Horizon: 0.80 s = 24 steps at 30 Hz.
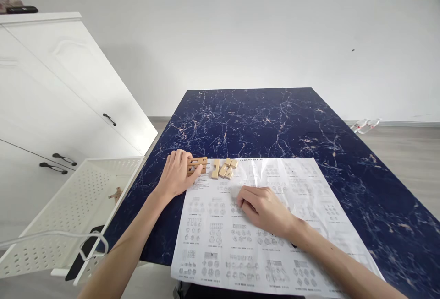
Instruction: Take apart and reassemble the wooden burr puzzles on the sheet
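Two bare forearms come into the head view from the bottom edge, one from the lower left and one from the lower right. Neither carries a sleeve, cuff, glove or strap on the stretch that shows; both are uncovered from the frame edge down to the fingers. The left hand (177,174) is slim, with long fingers and a narrow wrist, and no ring, watch or bracelet shows on it. The right hand (264,207) is likewise unadorned, its knuckles and back plain, the wrist bare. Nails are too small to make out. No clothing on the torso enters the frame.
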### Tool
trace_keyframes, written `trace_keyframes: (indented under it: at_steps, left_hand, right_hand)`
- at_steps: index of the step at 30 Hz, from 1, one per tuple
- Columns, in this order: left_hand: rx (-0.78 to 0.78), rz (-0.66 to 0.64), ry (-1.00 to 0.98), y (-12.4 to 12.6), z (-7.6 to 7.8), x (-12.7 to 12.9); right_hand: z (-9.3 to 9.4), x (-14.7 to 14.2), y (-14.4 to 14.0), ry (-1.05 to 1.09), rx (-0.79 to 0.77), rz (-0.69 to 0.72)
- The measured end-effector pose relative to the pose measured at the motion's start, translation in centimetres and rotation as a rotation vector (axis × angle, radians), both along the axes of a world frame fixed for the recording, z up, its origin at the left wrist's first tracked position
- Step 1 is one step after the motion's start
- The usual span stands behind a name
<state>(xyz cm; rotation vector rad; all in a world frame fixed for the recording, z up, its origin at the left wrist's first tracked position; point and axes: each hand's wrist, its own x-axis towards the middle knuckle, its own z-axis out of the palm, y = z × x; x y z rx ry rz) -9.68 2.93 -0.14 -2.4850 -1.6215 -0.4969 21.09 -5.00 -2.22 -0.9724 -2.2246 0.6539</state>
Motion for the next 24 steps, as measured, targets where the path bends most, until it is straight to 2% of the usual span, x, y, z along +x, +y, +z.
trace_keyframes:
  at_steps: [13,24]
  left_hand:
    - [0.079,0.156,0.045,-0.8,0.0,0.9]
    - [0.070,0.286,0.027,-1.3,-0.1,1.7]
  right_hand:
    - [0.1,0.1,0.1,-0.009,-0.011,0.006]
    - [0.1,0.0,0.1,-0.012,-0.021,0.012]
